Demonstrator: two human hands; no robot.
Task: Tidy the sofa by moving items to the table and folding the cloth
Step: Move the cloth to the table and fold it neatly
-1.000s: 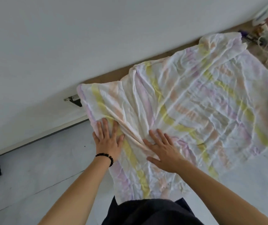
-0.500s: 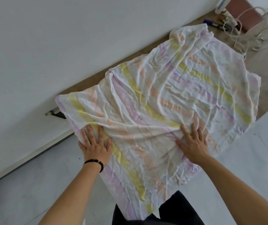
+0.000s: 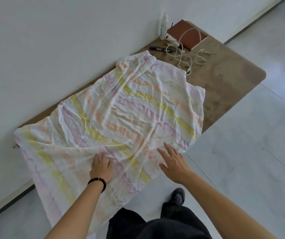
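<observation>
A wrinkled white cloth (image 3: 121, 114) with yellow, pink and purple stripes lies spread over the brown table (image 3: 228, 83), its near part hanging off the front edge. My left hand (image 3: 102, 167), with a black bead bracelet on the wrist, presses flat on the cloth near the table's front edge. My right hand (image 3: 173, 161) rests flat at the cloth's right near edge, fingers apart. Neither hand grips the fabric.
At the table's far end lie a reddish-brown notebook (image 3: 188, 34), a tangled cream cable (image 3: 184, 54), a dark marker (image 3: 159, 49) and a white bottle (image 3: 163, 26) against the white wall. Grey floor lies to the right; my dark trousers and shoe (image 3: 178, 197) show below.
Both hands slid rightward along the cloth's near edge, smoothing it. The view swung so the table's far end and its items now show fully.
</observation>
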